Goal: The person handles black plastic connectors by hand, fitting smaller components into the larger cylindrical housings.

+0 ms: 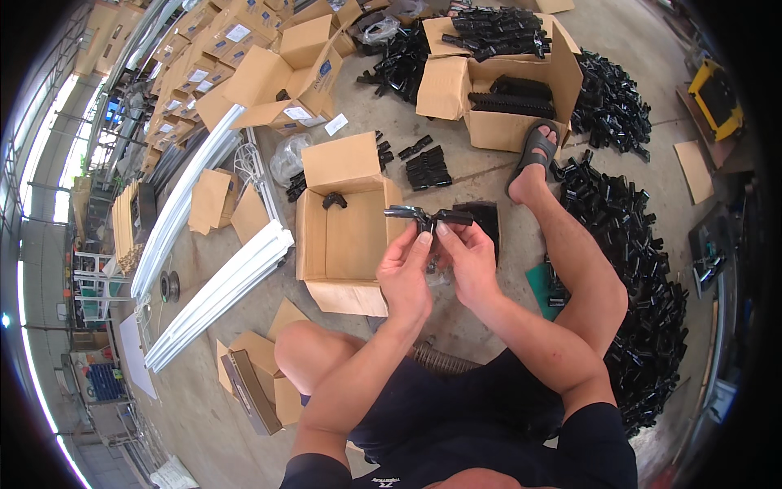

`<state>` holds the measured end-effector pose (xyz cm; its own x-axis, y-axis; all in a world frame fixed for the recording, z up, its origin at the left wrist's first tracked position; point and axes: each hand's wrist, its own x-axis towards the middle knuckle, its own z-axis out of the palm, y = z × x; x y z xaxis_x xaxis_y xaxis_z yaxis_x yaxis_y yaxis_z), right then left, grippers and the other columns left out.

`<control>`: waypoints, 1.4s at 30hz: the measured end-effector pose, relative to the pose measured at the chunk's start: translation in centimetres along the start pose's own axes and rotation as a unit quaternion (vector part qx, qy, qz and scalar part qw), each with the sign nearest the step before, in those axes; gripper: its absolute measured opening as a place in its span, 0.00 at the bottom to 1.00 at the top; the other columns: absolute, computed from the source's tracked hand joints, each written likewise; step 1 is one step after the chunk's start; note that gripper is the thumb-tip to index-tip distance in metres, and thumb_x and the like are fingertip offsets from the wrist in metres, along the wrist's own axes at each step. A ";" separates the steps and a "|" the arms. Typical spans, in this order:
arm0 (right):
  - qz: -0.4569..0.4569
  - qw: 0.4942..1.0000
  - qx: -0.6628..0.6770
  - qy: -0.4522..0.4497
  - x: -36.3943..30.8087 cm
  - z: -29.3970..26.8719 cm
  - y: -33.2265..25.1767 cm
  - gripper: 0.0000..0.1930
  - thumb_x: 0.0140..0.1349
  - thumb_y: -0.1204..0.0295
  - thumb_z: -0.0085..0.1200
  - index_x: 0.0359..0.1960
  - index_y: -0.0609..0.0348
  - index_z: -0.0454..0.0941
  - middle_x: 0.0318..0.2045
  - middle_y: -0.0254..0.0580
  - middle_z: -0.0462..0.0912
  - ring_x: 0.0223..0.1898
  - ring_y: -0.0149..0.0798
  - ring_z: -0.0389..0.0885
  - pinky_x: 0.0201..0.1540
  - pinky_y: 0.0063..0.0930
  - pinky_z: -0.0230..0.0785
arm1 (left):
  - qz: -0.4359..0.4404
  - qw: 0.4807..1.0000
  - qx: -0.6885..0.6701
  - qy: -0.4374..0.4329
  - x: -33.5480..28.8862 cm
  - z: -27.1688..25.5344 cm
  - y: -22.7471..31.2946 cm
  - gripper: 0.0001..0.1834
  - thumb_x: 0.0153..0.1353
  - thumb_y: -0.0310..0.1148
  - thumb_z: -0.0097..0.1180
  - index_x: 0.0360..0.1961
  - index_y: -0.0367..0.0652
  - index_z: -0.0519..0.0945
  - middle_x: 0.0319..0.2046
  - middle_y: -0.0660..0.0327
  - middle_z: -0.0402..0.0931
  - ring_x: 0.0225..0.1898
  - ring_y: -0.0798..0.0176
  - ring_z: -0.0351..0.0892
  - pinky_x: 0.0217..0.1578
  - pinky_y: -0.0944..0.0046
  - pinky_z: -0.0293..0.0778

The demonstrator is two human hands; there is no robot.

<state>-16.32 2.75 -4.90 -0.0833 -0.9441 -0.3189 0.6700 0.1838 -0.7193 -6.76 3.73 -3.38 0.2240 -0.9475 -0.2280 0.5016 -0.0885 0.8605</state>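
Note:
In front of me I hold a black Y-shaped fitting (425,222), its two arms spread out left and right and its middle between my fingertips. My left hand (406,273) pinches it from the left side, thumb pressed near the centre. My right hand (469,265) grips it from the right, under the other arm. Whether it is one part or two halves together, I cannot tell. Just left of my hands stands an open cardboard box (338,244) with a black fitting (332,200) inside. Beneath my hands, small shiny pieces are partly hidden.
A large heap of black fittings (623,285) spreads beyond my right leg. Another open carton (507,122) holds black parts in rows. A neat stack of black fittings (428,167) lies on the floor. White metal lengths (220,293) and piled cartons (228,37) are on the left.

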 end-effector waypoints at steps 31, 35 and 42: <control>-0.074 0.996 -0.057 -0.001 1.7 -2.7 -0.3 0.08 0.72 0.70 0.57 0.47 0.59 0.80 0.36 0.27 0.81 0.32 0.21 0.74 0.32 0.19 0.68 | -0.041 0.999 -0.025 0.014 0.6 -0.3 1.3 0.17 0.69 0.27 0.61 0.56 0.33 0.77 0.45 0.54 0.84 0.43 0.60 0.85 0.47 0.59 0.83; -0.158 0.977 -0.144 -0.024 3.1 -2.8 -5.8 0.17 0.76 0.60 0.51 0.52 0.61 0.80 0.45 0.33 0.83 0.46 0.26 0.78 0.48 0.26 0.71 | -0.133 0.989 -0.054 -0.035 0.5 -0.5 3.9 0.16 0.72 0.34 0.57 0.56 0.37 0.77 0.43 0.52 0.84 0.40 0.59 0.84 0.39 0.65 0.81; -0.401 0.832 -0.294 -0.249 2.2 -2.0 -7.6 0.36 0.74 0.38 0.38 0.49 0.62 0.81 0.45 0.47 0.84 0.51 0.45 0.81 0.56 0.35 0.69 | -0.298 0.912 -0.194 -0.203 -1.6 -0.5 4.4 0.15 0.75 0.37 0.51 0.55 0.39 0.78 0.43 0.47 0.84 0.34 0.58 0.84 0.29 0.67 0.78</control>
<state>-23.07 -0.13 -1.40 0.0837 -0.7976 0.5973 0.0585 -0.5945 -0.8020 -4.44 5.01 0.53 -0.4735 -0.8090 -0.3483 0.7084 -0.5848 0.3952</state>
